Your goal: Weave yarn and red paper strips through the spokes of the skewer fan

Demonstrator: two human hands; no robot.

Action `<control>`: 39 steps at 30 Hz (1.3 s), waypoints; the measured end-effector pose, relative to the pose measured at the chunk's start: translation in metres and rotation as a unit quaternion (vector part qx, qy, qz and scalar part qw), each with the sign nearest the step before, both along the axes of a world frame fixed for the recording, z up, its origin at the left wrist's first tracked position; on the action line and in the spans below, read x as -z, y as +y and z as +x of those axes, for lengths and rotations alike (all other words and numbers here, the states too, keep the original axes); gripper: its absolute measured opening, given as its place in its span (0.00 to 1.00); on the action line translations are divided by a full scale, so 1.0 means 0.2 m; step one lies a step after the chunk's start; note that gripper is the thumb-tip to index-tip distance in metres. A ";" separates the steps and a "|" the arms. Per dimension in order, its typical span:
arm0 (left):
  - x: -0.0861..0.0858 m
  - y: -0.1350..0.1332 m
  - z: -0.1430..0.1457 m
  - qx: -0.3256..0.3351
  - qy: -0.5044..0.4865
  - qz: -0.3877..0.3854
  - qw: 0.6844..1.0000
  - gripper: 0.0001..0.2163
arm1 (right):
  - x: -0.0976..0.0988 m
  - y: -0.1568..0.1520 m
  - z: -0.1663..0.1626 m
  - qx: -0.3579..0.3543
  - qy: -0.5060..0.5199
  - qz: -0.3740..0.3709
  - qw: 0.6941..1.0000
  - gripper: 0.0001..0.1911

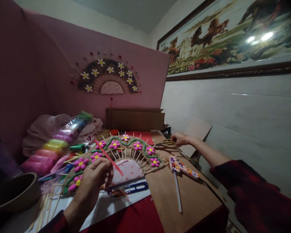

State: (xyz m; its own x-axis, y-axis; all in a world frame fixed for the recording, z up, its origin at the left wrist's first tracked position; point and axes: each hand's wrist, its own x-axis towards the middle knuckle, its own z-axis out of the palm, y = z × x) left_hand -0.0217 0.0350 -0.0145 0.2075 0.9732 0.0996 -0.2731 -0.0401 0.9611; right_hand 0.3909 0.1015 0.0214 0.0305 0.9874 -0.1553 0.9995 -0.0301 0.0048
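Observation:
My left hand (95, 177) is closed in a pinch on a thin pink strip (108, 157) that slants up to the left over a half-round fan craft (116, 155). The fan is made of wooden sticks, green cord and pink clay flowers (114, 144). My right hand (180, 138) reaches far to the back right of the table, fingers closed on scissors (165, 144) lying beside the fan's right edge. A glue gun (183, 168) patterned with coloured dots lies on the brown cardboard (184, 200), with a white glue stick (177, 192) behind it.
Small blue thread snips (135, 187) lie in front of the fan. Packets of coloured clay (55, 145) are piled at the left, near a brown bowl (13, 191). A finished fan (106, 77) hangs on the pink board. Loose wooden sticks (45, 207) lie at the front left.

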 end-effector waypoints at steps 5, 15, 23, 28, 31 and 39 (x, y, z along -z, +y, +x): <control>-0.01 -0.01 0.00 -0.008 0.004 0.001 1.000 0.11 | 0.03 0.01 -0.04 -0.001 -0.028 -0.019 0.999 0.08; 0.00 -0.01 0.00 0.000 0.013 -0.014 1.000 0.12 | 0.11 0.16 -0.10 0.021 -0.081 0.033 0.996 0.16; 0.00 -0.01 0.02 -0.001 0.014 -0.032 0.999 0.12 | 0.15 0.32 -0.16 0.035 -0.110 0.118 0.986 0.16; 0.00 -0.02 0.02 0.003 0.022 -0.042 0.999 0.12 | 0.15 0.39 -0.16 0.032 -0.119 0.143 0.982 0.15; 0.01 -0.01 0.03 0.007 0.021 -0.051 0.998 0.12 | 0.16 0.43 -0.15 0.024 -0.117 0.146 0.982 0.15; 0.01 -0.03 0.04 -0.006 0.027 -0.062 0.998 0.12 | 0.18 0.50 -0.16 0.027 -0.119 0.208 0.971 0.15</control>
State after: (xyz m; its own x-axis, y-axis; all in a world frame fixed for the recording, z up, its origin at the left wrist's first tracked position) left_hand -0.0134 0.0287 -0.0157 0.1984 0.9796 -0.0325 -0.2204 0.0769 0.9724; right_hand 0.3583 0.2019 -0.0142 0.0703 0.9592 0.2737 0.9687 -0.1311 0.2108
